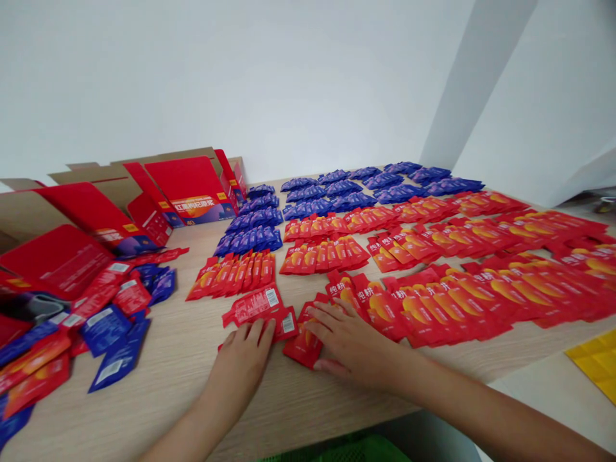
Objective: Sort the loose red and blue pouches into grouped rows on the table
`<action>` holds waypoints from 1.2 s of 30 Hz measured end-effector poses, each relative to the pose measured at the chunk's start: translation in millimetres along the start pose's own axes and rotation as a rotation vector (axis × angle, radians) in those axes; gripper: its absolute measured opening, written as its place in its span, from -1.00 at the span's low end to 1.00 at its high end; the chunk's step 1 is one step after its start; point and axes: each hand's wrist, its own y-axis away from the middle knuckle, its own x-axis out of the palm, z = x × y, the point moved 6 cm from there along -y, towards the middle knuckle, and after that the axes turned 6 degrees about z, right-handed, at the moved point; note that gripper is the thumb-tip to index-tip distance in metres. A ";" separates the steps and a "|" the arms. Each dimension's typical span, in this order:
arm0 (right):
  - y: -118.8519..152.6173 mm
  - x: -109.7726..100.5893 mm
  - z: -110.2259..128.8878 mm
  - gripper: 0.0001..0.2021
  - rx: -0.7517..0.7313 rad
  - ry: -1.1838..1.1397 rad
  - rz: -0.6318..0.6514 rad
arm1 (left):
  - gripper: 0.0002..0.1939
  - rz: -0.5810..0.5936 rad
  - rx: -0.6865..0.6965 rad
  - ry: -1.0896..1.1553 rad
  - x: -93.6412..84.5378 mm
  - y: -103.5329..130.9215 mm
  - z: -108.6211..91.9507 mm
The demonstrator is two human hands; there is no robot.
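Near the front edge of the wooden table, my left hand [243, 362] rests on a red sachet [287, 323] lying barcode side up, its fingers bent over it. Another red sachet [255, 304] with a barcode lies just beyond. To the right, my right hand [353, 340] lies over a small group of red sachets [301, 343], fingers spread and touching their tops; part of the group is hidden under the palm. A long overlapping row of red sachets [433, 305] begins right beside this hand.
Rows of blue sachets [308, 192] and red fans [325, 255] cover the table [192, 398] behind. At the left are a loose pile [106, 328] and open red boxes [185, 189]. Below the edge are a green basket [346, 449] and something yellow [597, 362].
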 end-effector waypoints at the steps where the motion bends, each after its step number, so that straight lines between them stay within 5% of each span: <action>1: -2.9 3.3 4.1 -0.43 -0.023 -0.015 0.022 | -0.49 0.003 -0.020 -0.024 0.9 5.2 5.2; 5: -6.6 8.3 14.7 -0.45 -0.102 -0.039 0.067 | -0.48 -0.024 -0.097 -0.101 11.1 26.4 40.2; 10: -2.8 1.3 10.8 -0.67 -0.096 -0.093 0.088 | -0.54 -0.298 -0.207 -0.076 11.5 43.5 77.3; 12: -2.7 0.2 7.8 -0.68 -0.075 -0.102 0.066 | -0.53 -0.356 -0.135 0.071 6.6 41.0 64.9; 15: -4.3 0.4 2.7 -0.57 -0.004 -0.122 -0.004 | -0.53 -0.275 -0.043 0.538 4.0 22.7 28.0; 19: -6.6 3.5 -2.7 -0.57 0.084 -0.193 -0.090 | -0.44 -0.097 -0.222 1.350 19.3 -14.7 -7.8; 23: -7.5 6.3 -9.4 -0.71 0.127 -0.278 -0.231 | -0.36 -0.060 -0.425 1.859 34.0 -41.0 -15.6; 26: -8.8 10.4 -13.6 -0.75 0.107 -0.393 -0.325 | -0.42 -0.051 -0.403 2.001 32.4 -50.6 -18.4; 31: -8.2 10.6 -17.5 -0.80 0.071 -0.539 -0.473 | -0.61 0.200 -0.243 2.036 27.3 -57.2 -39.4; 36: 0.6 3.2 -27.5 -0.54 0.236 -0.464 -0.640 | -0.62 -0.087 -0.220 2.099 14.2 -57.2 -26.2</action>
